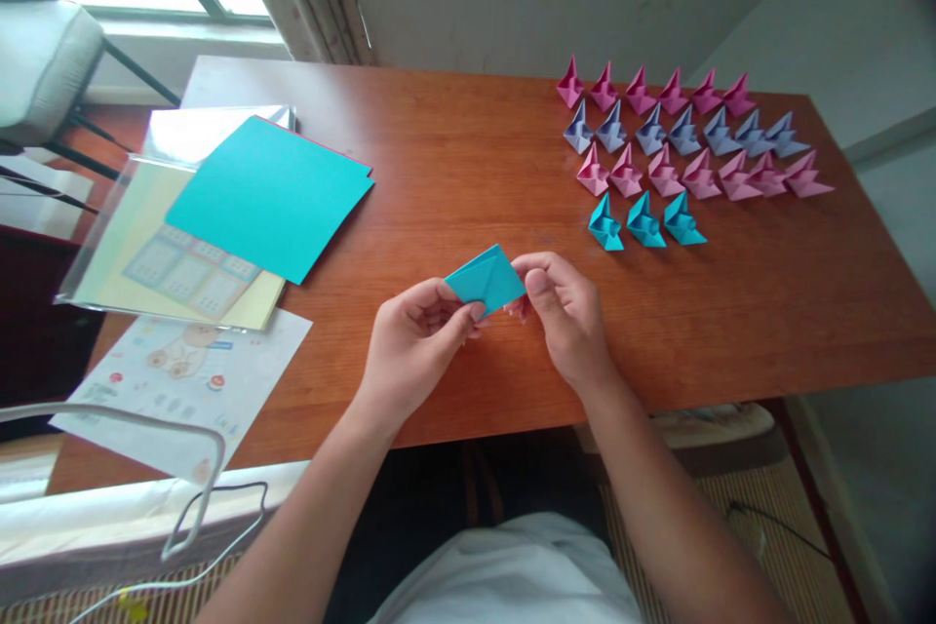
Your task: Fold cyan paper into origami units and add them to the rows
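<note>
A small piece of folded turquoise paper (491, 281) is held above the table's front part, its creased flaps facing up. My left hand (420, 336) pinches its lower left side, thumb on top and fingers underneath. At the paper's right corner, my right hand (563, 312) has its thumb and curled fingers closed around the edge; some of those fingertips are partly hidden. Beyond my right hand stand three finished turquoise origami figures (644, 222) in a short row. Behind them are rows of similar light pink (664, 172), lavender (683, 131) and dark pink figures (673, 94).
Turquoise paper sheets (274, 195) lie at the left of the wooden table (453, 156), over a clear plastic packet (95, 263) of pale paper. A printed sheet (190, 390) lies nearer me. A white cable (219, 448) crosses the lower left. A chair (48, 68) stands by the window.
</note>
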Tool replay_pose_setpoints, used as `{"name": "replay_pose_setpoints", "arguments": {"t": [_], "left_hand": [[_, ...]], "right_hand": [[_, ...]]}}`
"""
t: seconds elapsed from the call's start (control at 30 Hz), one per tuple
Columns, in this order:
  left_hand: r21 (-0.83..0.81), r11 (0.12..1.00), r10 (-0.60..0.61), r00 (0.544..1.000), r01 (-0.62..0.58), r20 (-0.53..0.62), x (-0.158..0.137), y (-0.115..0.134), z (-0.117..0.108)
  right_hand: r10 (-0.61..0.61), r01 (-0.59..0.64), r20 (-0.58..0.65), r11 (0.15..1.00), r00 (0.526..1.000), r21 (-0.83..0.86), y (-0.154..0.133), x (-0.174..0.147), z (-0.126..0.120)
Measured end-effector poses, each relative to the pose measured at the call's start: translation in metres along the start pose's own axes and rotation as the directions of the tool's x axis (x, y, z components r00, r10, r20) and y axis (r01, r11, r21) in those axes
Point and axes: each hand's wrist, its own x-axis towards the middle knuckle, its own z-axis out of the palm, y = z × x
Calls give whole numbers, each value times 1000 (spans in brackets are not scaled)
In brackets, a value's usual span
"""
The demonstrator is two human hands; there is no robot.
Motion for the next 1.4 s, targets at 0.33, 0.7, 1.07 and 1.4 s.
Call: {"name": "replay_pose_setpoints", "arguments": {"t": [0.33, 0.7, 1.07, 1.4], "left_hand": [[39, 998, 45, 997, -48, 58, -1, 5, 1], [652, 665, 435, 899, -365, 59, -1, -18, -4], [795, 138, 507, 732, -590, 456, 2, -16, -9], [726, 169, 496, 694, -667, 522, 0, -17, -20]], "right_hand": [[-48, 56, 65, 990, 997, -129, -3, -1, -3], [-155, 200, 131, 851, 979, -486, 1, 4, -5], [-239, 347, 254, 562, 937, -751, 8, 3, -12], [-168, 554, 566, 548, 807, -627, -1, -1, -35]]}}
